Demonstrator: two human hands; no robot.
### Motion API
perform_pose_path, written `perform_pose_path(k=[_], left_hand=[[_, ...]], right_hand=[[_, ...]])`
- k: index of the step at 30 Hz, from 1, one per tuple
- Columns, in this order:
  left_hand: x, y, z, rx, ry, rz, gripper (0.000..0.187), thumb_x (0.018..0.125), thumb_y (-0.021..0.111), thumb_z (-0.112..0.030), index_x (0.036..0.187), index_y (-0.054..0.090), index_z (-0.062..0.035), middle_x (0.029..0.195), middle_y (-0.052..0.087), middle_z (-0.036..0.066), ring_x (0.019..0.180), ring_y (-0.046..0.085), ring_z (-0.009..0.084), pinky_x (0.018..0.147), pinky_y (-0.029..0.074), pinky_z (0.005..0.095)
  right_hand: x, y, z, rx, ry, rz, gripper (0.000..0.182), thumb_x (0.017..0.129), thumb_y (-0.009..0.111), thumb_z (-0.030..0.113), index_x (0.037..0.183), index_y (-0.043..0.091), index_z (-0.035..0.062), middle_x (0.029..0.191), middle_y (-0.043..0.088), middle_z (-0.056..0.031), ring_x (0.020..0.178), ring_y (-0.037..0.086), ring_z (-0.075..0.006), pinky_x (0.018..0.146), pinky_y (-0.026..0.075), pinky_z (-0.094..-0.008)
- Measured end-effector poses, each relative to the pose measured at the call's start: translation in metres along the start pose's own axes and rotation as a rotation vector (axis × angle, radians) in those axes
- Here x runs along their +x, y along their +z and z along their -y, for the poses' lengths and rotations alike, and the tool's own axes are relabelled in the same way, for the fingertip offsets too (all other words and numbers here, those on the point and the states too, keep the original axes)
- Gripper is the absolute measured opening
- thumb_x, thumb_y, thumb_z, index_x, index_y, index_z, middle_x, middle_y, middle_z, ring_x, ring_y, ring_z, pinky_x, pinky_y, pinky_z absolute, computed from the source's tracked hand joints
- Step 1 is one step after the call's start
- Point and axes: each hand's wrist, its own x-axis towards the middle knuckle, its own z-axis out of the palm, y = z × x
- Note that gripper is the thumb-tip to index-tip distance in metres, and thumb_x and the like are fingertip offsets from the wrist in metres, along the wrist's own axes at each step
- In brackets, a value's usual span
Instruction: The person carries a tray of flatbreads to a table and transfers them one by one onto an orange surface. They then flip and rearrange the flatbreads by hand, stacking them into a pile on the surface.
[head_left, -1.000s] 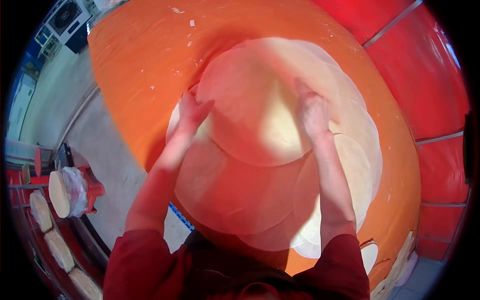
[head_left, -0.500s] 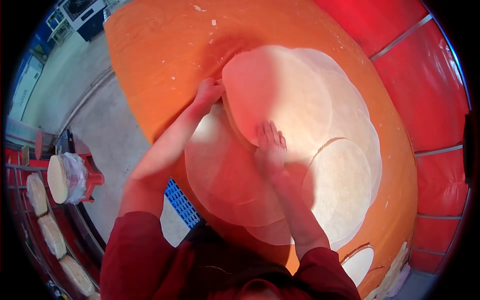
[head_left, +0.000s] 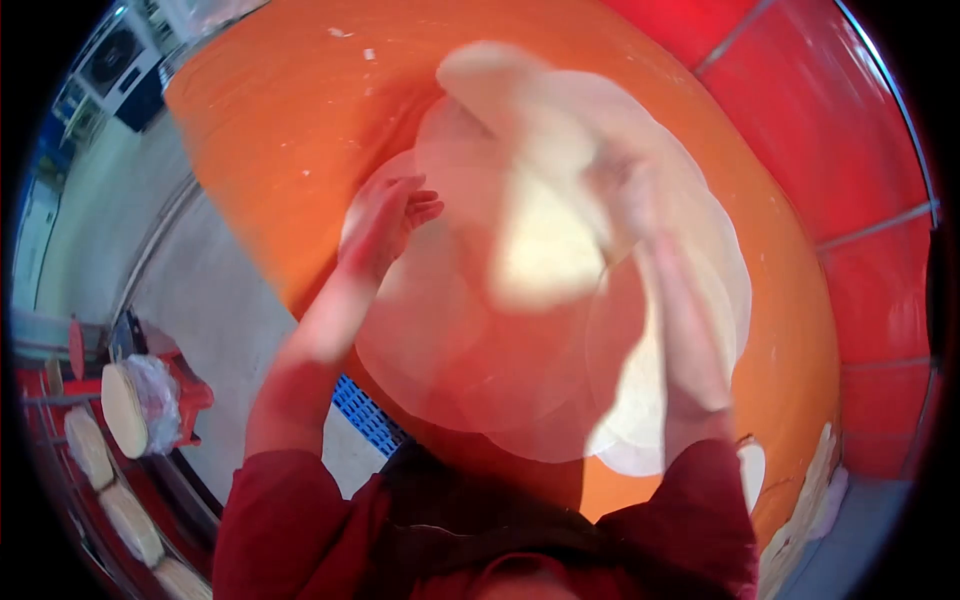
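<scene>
Altogether, two hands show over one orange table (head_left: 260, 120), where thin round sheets (head_left: 480, 370) overlap, too blurred to count. The left hand (head_left: 390, 220) is empty, fingers loosely curled, at the pile's left side. The right hand (head_left: 622, 195) blurs beside one pale, bent sheet (head_left: 545, 240) atop the pile; its grip cannot be told. Leftward: one red stool (head_left: 198, 400), one blue grid (head_left: 370, 415), three pale packs (head_left: 130, 525).

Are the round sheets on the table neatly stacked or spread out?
Spread out: round sheets overlap with staggered edges on the orange table. Blur hides detail near the right hand.
</scene>
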Motion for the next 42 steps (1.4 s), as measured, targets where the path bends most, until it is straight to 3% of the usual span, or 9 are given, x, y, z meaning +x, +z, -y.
perform_pose_path(k=[3,5,11,12,16,22,27,33,42], left_hand=[[-0.038,0.033,0.039,0.029,-0.021,0.257,0.017,0.08,0.049,-0.014,0.09,0.05,0.0009,0.083,0.057,0.014,0.075,0.057,0.0257,0.074,0.047,0.037],[-0.039,0.041,0.11,-0.064,-0.186,0.526,0.019,0.078,0.052,-0.013,0.091,0.05,0.0005,0.086,0.057,0.012,0.081,0.056,0.0249,0.077,0.045,0.0373],[-0.098,0.108,0.179,0.029,-0.567,0.293,0.018,0.066,0.057,-0.001,0.083,0.05,-0.0007,0.08,0.053,0.011,0.078,0.053,0.0227,0.072,0.046,0.0353],[-0.096,0.114,0.179,0.092,-0.592,0.291,0.017,0.067,0.057,0.0,0.082,0.049,0.001,0.082,0.053,0.013,0.08,0.053,0.0246,0.074,0.046,0.0367],[-0.093,0.132,0.176,0.232,-0.655,0.274,0.016,0.068,0.054,0.001,0.082,0.048,0.0034,0.084,0.052,0.016,0.08,0.052,0.0276,0.077,0.047,0.0402],[-0.101,0.149,0.167,0.662,-0.597,0.452,0.026,0.065,0.048,0.007,0.091,0.048,0.0007,0.091,0.053,0.014,0.086,0.052,0.0287,0.082,0.044,0.043],[-0.108,0.14,0.181,0.069,-0.707,0.698,0.043,0.063,0.039,0.011,0.105,0.044,0.0019,0.111,0.048,0.018,0.104,0.046,0.0312,0.09,0.036,0.0439],[-0.116,0.146,0.182,-0.165,-0.544,0.967,0.046,0.063,0.039,0.012,0.108,0.041,0.0018,0.11,0.048,0.021,0.108,0.043,0.0322,0.093,0.034,0.0431],[-0.065,0.149,0.19,-0.235,-0.494,0.635,0.032,0.058,0.045,0.016,0.082,0.045,-0.0049,0.081,0.046,0.01,0.082,0.047,0.0244,0.077,0.04,0.0352]], right_hand=[[0.026,-0.071,0.133,-1.123,-0.546,-0.125,0.029,0.064,0.046,-0.003,0.089,0.06,0.0004,0.06,0.055,-0.0104,0.054,0.05,-0.0076,0.053,0.045,-0.0252],[-0.003,-0.093,0.198,-0.94,-0.608,0.092,0.034,0.073,0.049,0.003,0.108,0.052,-0.0005,0.09,0.06,-0.0051,0.08,0.054,-0.0095,0.074,0.042,-0.0206],[-0.162,-0.096,0.168,-1.878,-0.262,-0.018,0.031,0.068,0.05,0.008,0.098,0.057,0.0049,0.084,0.059,-0.0105,0.066,0.059,-0.0202,0.056,0.047,-0.031],[-0.186,-0.1,0.136,-1.851,-0.484,-0.034,0.038,0.061,0.049,0.005,0.099,0.056,0.0073,0.075,0.059,-0.0094,0.066,0.059,-0.0211,0.054,0.047,-0.0311],[-0.271,-0.109,0.047,-1.759,0.102,0.025,0.038,0.062,0.051,0.006,0.1,0.055,0.0052,0.091,0.057,-0.0121,0.076,0.058,-0.022,0.058,0.048,-0.0319],[-0.306,-0.055,0.001,-1.745,0.025,-0.196,0.047,0.063,0.062,0.021,0.103,0.051,-0.0004,0.097,0.056,-0.0153,0.086,0.056,-0.027,0.064,0.047,-0.0356],[-0.313,-0.031,-0.009,-1.593,-0.018,-0.356,0.048,0.065,0.06,0.021,0.106,0.049,-0.0025,0.106,0.053,-0.0181,0.094,0.053,-0.0301,0.07,0.046,-0.0393],[-0.301,-0.031,0.009,-1.541,-0.052,-0.367,0.039,0.069,0.056,0.014,0.104,0.051,-0.0022,0.099,0.056,-0.0161,0.08,0.058,-0.0266,0.061,0.048,-0.0349],[-0.21,-0.185,0.194,-1.702,-0.083,-0.515,0.009,0.064,0.049,0.006,0.069,0.057,0.0054,0.052,0.051,-0.0155,0.047,0.053,-0.0268,0.041,0.04,-0.0364]])
